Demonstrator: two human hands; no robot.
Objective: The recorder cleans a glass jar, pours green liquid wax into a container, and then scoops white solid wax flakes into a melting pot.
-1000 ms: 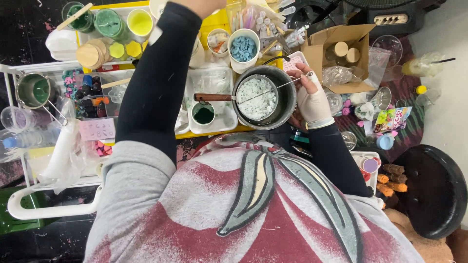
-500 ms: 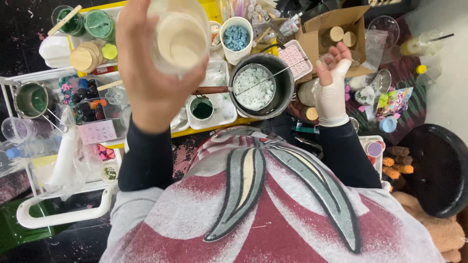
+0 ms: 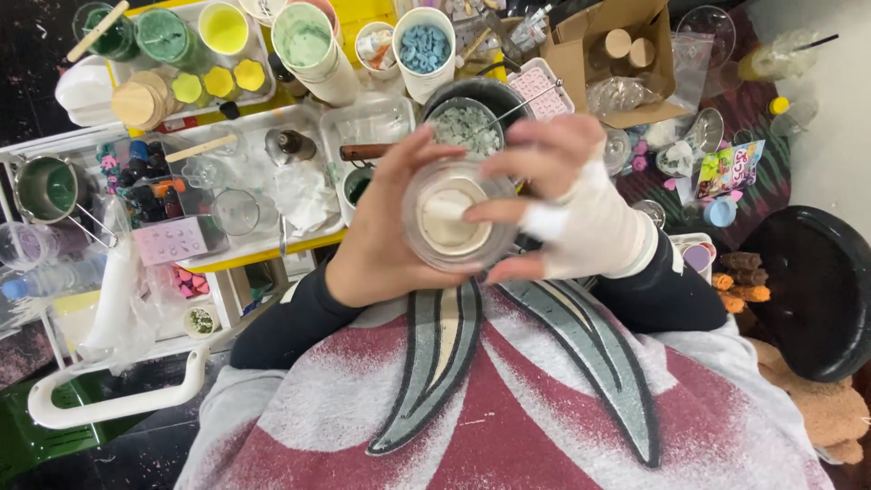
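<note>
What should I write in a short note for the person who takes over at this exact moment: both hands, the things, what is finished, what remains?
Left hand: bare, cups the clear glass jar from the side and below.
Right hand: bandaged, fingertips on the jar's rim and far side.
The jar is held up near the chest, above the sweater, and holds pale cream-coloured solid material.
Behind the hands, the dark pot with grey-white chunks stands on the table, a thin metal rod in it.
Done: the jar is filled.
Left: the jar is not yet set down.
</note>
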